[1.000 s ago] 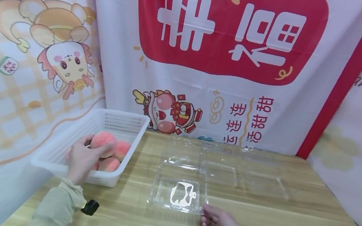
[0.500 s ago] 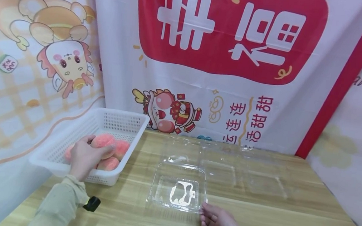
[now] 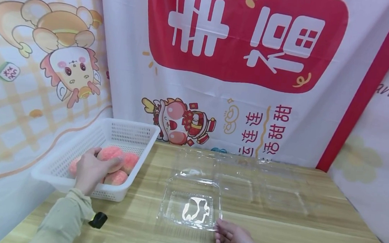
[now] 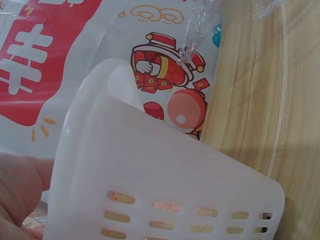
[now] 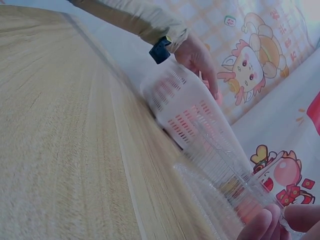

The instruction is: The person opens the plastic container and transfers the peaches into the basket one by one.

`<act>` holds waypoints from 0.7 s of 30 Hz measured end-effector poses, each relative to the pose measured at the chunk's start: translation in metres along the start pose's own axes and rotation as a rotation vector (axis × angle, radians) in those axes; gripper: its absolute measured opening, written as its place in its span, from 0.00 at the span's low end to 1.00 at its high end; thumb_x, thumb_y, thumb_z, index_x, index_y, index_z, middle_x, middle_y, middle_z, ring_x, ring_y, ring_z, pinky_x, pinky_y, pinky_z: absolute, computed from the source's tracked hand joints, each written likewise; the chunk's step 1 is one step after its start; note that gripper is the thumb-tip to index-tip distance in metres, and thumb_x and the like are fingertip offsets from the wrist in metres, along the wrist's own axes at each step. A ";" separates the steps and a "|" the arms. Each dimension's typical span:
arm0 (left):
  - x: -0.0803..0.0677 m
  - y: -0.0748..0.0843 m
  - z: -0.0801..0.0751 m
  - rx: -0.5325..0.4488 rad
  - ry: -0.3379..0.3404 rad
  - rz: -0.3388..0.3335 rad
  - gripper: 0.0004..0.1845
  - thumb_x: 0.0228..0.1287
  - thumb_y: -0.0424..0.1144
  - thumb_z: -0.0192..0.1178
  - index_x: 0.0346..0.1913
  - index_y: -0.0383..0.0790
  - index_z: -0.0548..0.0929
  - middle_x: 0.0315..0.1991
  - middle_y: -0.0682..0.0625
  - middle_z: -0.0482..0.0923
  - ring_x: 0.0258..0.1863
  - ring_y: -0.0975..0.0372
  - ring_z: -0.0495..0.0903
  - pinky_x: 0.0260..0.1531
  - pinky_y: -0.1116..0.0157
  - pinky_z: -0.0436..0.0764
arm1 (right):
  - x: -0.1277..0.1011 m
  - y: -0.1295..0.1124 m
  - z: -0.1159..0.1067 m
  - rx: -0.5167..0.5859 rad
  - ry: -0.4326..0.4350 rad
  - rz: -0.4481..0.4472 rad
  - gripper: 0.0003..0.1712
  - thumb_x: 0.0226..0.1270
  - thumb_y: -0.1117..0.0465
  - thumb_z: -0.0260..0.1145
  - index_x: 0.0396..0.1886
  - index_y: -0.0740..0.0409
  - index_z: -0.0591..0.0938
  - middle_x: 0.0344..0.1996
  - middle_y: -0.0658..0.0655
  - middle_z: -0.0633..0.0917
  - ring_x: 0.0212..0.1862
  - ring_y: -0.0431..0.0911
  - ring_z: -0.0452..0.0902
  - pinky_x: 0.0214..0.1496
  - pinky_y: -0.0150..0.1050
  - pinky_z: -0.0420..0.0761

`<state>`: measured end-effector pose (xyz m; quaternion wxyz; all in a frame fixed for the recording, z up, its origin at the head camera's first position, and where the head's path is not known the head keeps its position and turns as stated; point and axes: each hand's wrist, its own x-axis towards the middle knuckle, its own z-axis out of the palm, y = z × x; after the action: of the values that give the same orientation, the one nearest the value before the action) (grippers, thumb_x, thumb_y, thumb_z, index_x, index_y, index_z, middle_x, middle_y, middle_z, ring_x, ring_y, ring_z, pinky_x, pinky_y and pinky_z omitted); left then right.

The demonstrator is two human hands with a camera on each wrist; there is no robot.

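Note:
My left hand (image 3: pixel 94 168) reaches into a white plastic basket (image 3: pixel 145 148) and grips a pink peach (image 3: pixel 111 153), thumb on its near right side. Several more peaches (image 3: pixel 116 177) lie around it in the basket. In the left wrist view, the basket wall (image 4: pixel 150 150) hides most of the fruit, and part of the left hand (image 4: pixel 22 195) shows at the edge. My right hand (image 3: pixel 237 241) pinches the near right corner of a clear plastic container (image 3: pixel 170 204) on the table. The right wrist view shows the fingertips (image 5: pixel 260 225) at the container's edge.
More clear plastic containers (image 3: pixel 235 187) stand behind and to the right on the wooden table (image 3: pixel 309 239). A printed cloth (image 3: pixel 125 73) hangs along the back, and a checked cloth (image 3: pixel 15 102) lines the left side beside the basket. A black device (image 3: pixel 98 220) sits at the left wrist.

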<state>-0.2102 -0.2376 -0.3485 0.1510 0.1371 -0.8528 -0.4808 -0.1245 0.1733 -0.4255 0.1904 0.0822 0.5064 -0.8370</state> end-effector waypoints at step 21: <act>-0.009 0.005 -0.001 -0.104 0.054 0.041 0.38 0.68 0.48 0.61 0.72 0.30 0.61 0.69 0.33 0.62 0.67 0.42 0.61 0.63 0.46 0.67 | -0.001 0.000 0.002 0.000 -0.003 0.002 0.13 0.69 0.61 0.64 0.46 0.65 0.76 0.37 0.55 0.81 0.38 0.43 0.76 0.44 0.31 0.78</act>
<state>-0.2022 -0.2327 -0.3446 0.1910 0.1244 -0.8248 -0.5175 -0.1238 0.1718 -0.4243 0.1920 0.0818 0.5060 -0.8369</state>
